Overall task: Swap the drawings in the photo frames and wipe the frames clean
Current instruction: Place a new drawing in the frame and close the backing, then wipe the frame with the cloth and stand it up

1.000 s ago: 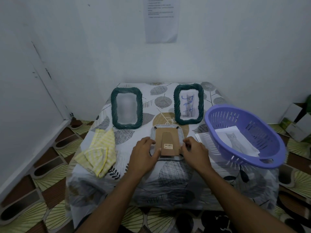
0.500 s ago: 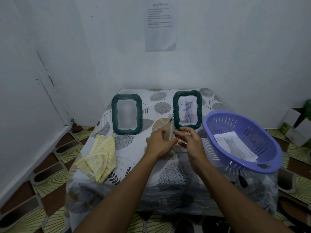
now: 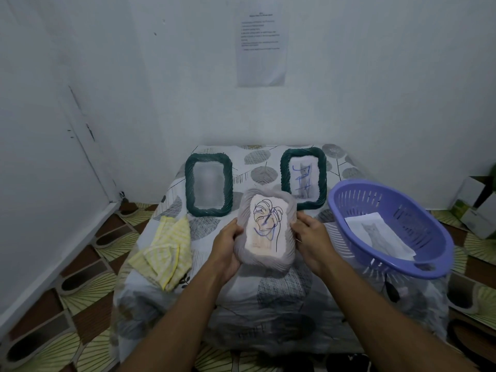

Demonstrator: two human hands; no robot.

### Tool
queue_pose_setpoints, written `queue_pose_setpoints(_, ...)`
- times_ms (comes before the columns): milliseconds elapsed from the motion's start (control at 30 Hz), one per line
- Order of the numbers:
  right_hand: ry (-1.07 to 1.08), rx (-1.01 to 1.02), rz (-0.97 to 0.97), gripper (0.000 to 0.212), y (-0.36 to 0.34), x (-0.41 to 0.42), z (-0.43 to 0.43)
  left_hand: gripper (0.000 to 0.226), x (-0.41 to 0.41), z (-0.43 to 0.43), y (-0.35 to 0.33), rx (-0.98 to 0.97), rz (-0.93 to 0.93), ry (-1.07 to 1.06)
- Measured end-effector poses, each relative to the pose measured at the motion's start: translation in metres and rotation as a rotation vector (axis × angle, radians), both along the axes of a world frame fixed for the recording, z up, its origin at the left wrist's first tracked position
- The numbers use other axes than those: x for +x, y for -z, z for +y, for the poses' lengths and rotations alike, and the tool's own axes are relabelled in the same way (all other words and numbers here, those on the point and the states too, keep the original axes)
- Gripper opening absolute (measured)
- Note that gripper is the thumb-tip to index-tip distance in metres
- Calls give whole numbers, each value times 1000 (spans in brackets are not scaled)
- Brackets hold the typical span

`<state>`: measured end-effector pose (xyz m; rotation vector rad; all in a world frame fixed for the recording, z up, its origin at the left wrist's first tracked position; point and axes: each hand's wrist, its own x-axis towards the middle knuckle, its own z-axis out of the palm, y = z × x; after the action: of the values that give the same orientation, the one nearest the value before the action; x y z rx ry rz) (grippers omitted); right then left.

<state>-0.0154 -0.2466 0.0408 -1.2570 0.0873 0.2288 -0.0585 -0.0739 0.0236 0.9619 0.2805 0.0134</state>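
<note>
I hold a grey woven photo frame (image 3: pixel 264 260) face up above the table, with a line drawing of a leaf behind its glass. My left hand (image 3: pixel 226 245) grips its left edge and my right hand (image 3: pixel 311 241) grips its right edge. Two dark green frames stand at the back: the left green frame (image 3: pixel 208 158) looks blurred inside, the right green frame (image 3: pixel 284 170) shows blue pen strokes over a cat picture. A yellow striped cloth (image 3: pixel 165 253) lies crumpled at the table's left.
A purple plastic basket (image 3: pixel 349 194) sits at the table's right edge with a cat drawing (image 3: pixel 378 236) on paper inside. The small table (image 3: pixel 281 299) has a leaf-patterned cover. Walls close in behind and at the left. Cardboard boxes (image 3: pixel 476 210) stand on the floor at far right.
The grey frame lay face down on the table with both hands on its brown backing. Both hands lifted it and turned it over, so its drawing now faces up.
</note>
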Motion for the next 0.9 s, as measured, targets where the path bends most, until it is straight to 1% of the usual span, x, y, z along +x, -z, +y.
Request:
queue_pose_setpoints(67, 2, 11, 4, 26, 1, 0, -1, 34, 1, 8, 5, 186, 3, 6)
queue_pose_setpoints(100, 12, 11, 6, 26, 1, 1, -1, 31, 0, 12, 4, 328, -5, 15)
queue_pose_setpoints(167, 26, 4, 4, 27, 0, 3, -1, 27, -1, 26, -1, 681, -16, 3)
queue_pose_setpoints(233, 26, 2, -3, 27, 0, 3, 1, 31, -3, 49, -4, 1085, -24, -116)
queue_pose_setpoints(300, 15, -16, -6, 29, 1, 3, 4, 39, -9, 77, -5, 1402, -19, -270)
queue_pose_setpoints(333, 10, -28, -2, 30, 2, 2, 6, 43, -12, 93, -2, 1528, 28, -312)
queue_pose_setpoints(367, 7, -38, 4, 31, 3, 1, 9, 46, -14, 109, 1, 1644, 118, -321)
queue_pose_setpoints(433, -2, -57, 19, 32, 7, 1, 14, 49, -20, 135, 8, 1805, 319, -265)
queue_pose_setpoints(500, -4, -57, 35, 32, 10, 1, 19, 52, -26, 150, 13, 1895, 451, -176)
queue_pose_setpoints(533, 1, -52, 40, 32, 11, 1, 21, 52, -28, 154, 16, 1916, 474, -143)
queue_pose_setpoints(600, 6, -39, 43, 32, 12, 0, 24, 55, -27, 158, 19, 1905, 459, -133)
queue_pose_setpoints(667, 0, -35, 38, 31, 11, -2, 26, 58, -24, 161, 20, 1851, 453, -153)
queue_pose_setpoints(700, -1, -34, 34, 31, 11, -2, 26, 56, -22, 163, 20, 1857, 439, -166)
queue_pose_setpoints(800, -7, -48, 20, 32, 10, 0, 23, 40, -18, 166, 20, 1935, 325, -210)
queue_pose_setpoints(833, -9, -55, 14, 33, 9, 0, 22, 36, -18, 165, 20, 1924, 279, -212)
queue_pose_setpoints(900, -10, -68, 5, 33, 9, 0, 19, 36, -18, 164, 21, 1804, 205, -231)
